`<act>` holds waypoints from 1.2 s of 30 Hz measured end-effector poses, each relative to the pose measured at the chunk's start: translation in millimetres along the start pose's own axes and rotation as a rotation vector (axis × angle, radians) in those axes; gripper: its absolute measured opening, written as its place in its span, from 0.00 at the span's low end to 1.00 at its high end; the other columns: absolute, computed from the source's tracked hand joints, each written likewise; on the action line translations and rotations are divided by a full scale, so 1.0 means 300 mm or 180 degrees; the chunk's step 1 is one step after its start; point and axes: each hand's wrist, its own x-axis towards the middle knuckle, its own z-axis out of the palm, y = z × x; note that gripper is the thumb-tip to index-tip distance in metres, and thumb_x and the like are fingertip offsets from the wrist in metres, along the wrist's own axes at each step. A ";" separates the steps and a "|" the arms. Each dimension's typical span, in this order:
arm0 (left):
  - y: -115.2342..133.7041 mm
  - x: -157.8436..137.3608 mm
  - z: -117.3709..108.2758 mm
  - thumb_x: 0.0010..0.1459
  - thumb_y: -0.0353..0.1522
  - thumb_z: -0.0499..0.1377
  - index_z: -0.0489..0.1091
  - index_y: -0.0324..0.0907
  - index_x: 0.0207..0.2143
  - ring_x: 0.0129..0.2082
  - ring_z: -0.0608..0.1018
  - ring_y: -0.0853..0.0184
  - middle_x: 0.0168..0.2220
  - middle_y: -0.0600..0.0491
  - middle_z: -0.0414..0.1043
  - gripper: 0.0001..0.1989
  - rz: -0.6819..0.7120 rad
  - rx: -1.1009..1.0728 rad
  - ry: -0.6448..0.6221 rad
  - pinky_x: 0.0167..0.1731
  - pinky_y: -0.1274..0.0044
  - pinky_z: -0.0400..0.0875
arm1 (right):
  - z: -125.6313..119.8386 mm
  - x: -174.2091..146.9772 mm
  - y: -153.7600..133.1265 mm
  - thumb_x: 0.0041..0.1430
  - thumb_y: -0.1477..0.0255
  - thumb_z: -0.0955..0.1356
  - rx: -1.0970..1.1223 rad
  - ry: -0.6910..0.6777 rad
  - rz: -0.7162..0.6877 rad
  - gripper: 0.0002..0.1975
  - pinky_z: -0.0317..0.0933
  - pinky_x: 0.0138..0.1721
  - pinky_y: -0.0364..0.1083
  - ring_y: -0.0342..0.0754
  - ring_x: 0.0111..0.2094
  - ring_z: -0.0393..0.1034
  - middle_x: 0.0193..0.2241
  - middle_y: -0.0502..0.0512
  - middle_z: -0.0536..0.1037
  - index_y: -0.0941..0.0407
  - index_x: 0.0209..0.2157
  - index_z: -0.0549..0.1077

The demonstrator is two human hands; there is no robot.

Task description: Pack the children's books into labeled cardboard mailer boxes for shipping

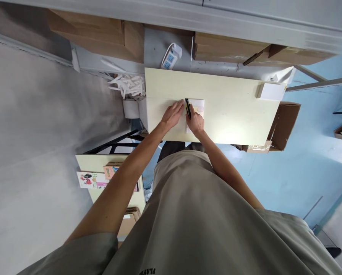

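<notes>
My right hand (196, 123) is wrapped round a black and yellow utility knife (188, 108). The knife lies over the left edge of a flat white sheet or booklet (198, 102) with a small pinkish patch, and part of that white piece is hidden under the hand. Just left of it, my left hand (173, 114) rests on the pale table (230, 114), fingers stretched out and close together, fingertips near the knife's tip. I cannot tell whether those fingertips touch the white piece.
A white box (271, 91) sits at the table's right end, an open cardboard box (287, 126) beyond it. Behind the table are a power strip (171, 60) and cardboard boxes (222, 47). White scraps (129, 84) fill a bin at left. Printed booklets (92, 180) lie on a lower table.
</notes>
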 end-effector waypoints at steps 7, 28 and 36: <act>-0.009 0.020 0.025 0.70 0.22 0.51 0.63 0.36 0.85 0.88 0.60 0.39 0.88 0.37 0.55 0.42 0.0003 0.0046 -0.0002 0.83 0.43 0.64 | 0.022 -0.028 -0.018 0.87 0.70 0.59 -0.0079 -0.0007 -0.0025 0.41 0.78 0.63 0.64 0.69 0.60 0.86 0.64 0.78 0.85 0.55 0.92 0.40; -0.006 0.025 0.020 0.70 0.24 0.53 0.65 0.34 0.83 0.86 0.62 0.38 0.87 0.35 0.59 0.39 0.0004 -0.0048 0.0040 0.81 0.42 0.65 | 0.067 -0.228 -0.005 0.84 0.76 0.60 -0.0517 -0.0583 -0.0108 0.38 0.80 0.63 0.61 0.69 0.62 0.86 0.63 0.83 0.85 0.62 0.89 0.52; 0.003 0.015 0.007 0.74 0.24 0.49 0.54 0.31 0.88 0.88 0.57 0.37 0.89 0.33 0.50 0.42 0.0032 0.0343 -0.0202 0.83 0.42 0.62 | 0.039 -0.325 -0.001 0.82 0.79 0.61 -0.0801 -0.1220 -0.0369 0.35 0.77 0.66 0.58 0.65 0.67 0.83 0.65 0.81 0.85 0.64 0.86 0.60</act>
